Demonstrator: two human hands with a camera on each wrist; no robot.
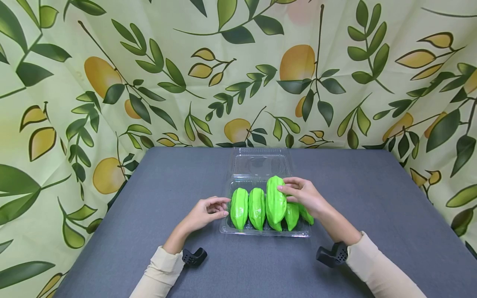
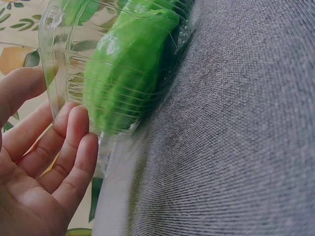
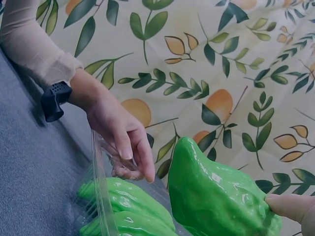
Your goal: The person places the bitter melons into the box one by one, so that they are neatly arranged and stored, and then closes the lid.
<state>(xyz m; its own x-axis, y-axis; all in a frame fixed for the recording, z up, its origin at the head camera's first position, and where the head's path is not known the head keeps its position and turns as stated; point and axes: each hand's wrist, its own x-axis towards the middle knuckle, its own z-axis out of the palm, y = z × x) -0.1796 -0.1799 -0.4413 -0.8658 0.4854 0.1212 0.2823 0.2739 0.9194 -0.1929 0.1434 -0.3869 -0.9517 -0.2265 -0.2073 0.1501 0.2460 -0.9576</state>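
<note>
My right hand (image 1: 306, 198) pinches a bright green, ridged, elongated fruit (image 1: 275, 198) between thumb and fingers. The fruit is held upright over the right half of a clear plastic clamshell container (image 1: 265, 233) and overlaps another fruit behind it. Two similar green fruits, one at the far left (image 1: 239, 209) and one beside it (image 1: 256, 209), stand inside. More lie to the right, partly covered by the right hand. At the container's left side, my left hand (image 1: 209, 212) holds the rim, with fingertips against the plastic wall in the left wrist view.
The container's hinged lid (image 1: 261, 163) lies back toward the far side of the grey table (image 1: 179, 178). A leaf-patterned cloth (image 1: 238, 74) hangs behind and at both sides. Black wrist devices sit on the left wrist (image 1: 194, 256) and right wrist (image 1: 332, 254).
</note>
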